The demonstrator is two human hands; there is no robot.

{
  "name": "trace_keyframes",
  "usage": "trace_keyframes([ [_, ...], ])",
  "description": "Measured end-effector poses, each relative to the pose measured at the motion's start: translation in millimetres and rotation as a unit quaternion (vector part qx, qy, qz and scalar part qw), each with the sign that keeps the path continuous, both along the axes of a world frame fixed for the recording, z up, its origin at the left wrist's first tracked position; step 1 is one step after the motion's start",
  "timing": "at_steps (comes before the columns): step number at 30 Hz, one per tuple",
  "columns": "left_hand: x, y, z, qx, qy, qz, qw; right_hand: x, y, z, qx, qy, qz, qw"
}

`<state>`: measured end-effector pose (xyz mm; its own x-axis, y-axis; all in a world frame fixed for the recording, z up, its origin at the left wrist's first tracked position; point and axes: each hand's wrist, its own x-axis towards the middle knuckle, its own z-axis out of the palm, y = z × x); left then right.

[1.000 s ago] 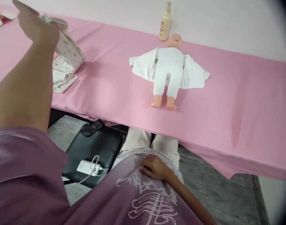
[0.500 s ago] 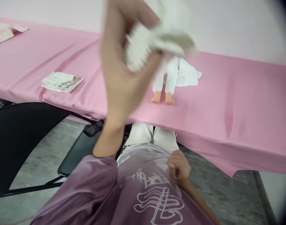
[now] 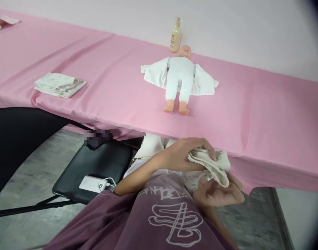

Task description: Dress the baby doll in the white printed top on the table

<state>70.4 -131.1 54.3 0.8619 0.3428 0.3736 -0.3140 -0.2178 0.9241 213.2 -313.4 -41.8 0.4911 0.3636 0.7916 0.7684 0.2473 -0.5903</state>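
My left hand [image 3: 183, 154] is closed around a folded white cloth [image 3: 220, 161] with a faint green print and a stitched edge, held in front of my waist near the table's edge. Just below, my right hand [image 3: 220, 194] is palm up with its fingers loosely curled and the thumb apart. The lower end of the cloth hangs against its fingers; no grip on it shows. Beyond both hands a baby doll [image 3: 179, 74] lies on its back on the pink-covered table [image 3: 117, 104], dressed in white trousers, with an opened white garment [image 3: 204, 81] spread under it.
A pump bottle [image 3: 176, 36] stands by the wall behind the doll's head. Further left lie a folded printed cloth [image 3: 59, 85] and a pale cloth [image 3: 5, 22]. Below the table edge, a black chair [image 3: 96, 170] holds a white power bank [image 3: 92, 184] with a cable.
My left hand has come down from high in front of the camera to my waist, still holding the cloth. My right hand has moved right and turned palm up beneath it, its fist loosened.
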Motion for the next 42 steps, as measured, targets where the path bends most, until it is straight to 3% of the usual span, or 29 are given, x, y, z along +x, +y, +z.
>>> trace_keyframes([
  [2,3.3,-1.1,-8.4,0.008,-0.001,-0.006,1.000,-4.7,11.1,4.3,0.052,-0.042,-0.040,0.997],
  [4,4.8,-1.8,-20.5,0.022,0.006,-0.004,1.000,-4.5,18.0,7.0,0.057,-0.059,-0.048,0.995],
  [10,0.8,-2.4,-52.2,0.013,0.073,-0.020,0.997,11.1,4.8,-0.3,-0.062,-0.119,0.039,0.990],
  [13,-6.9,-4.8,-52.3,0.003,0.089,-0.013,0.996,10.6,0.5,-4.5,-0.075,-0.118,0.041,0.989],
  [16,-14.5,-8.4,-52.1,-0.008,0.070,-0.016,0.997,3.1,3.7,-5.6,-0.069,-0.049,0.037,0.996],
  [20,-21.5,-13.2,-63.4,-0.007,0.035,-0.032,0.999,-7.1,9.0,-4.4,-0.057,0.031,0.033,0.997],
  [26,-36.2,-13.3,-77.6,0.069,0.010,0.007,0.998,-11.2,14.4,-0.4,-0.026,0.046,0.045,0.998],
  [31,-55.7,-11.0,-76.0,0.141,0.019,0.045,0.989,-15.6,19.3,0.2,-0.035,0.093,0.074,0.992],
  [37,-66.7,-14.2,-75.0,0.173,0.008,0.099,0.980,-22.9,21.8,-6.6,-0.035,0.149,0.131,0.979],
  [42,-65.3,-16.3,-72.0,0.220,-0.018,0.086,0.971,-24.3,20.3,-12.6,-0.097,0.151,0.180,0.967],
])
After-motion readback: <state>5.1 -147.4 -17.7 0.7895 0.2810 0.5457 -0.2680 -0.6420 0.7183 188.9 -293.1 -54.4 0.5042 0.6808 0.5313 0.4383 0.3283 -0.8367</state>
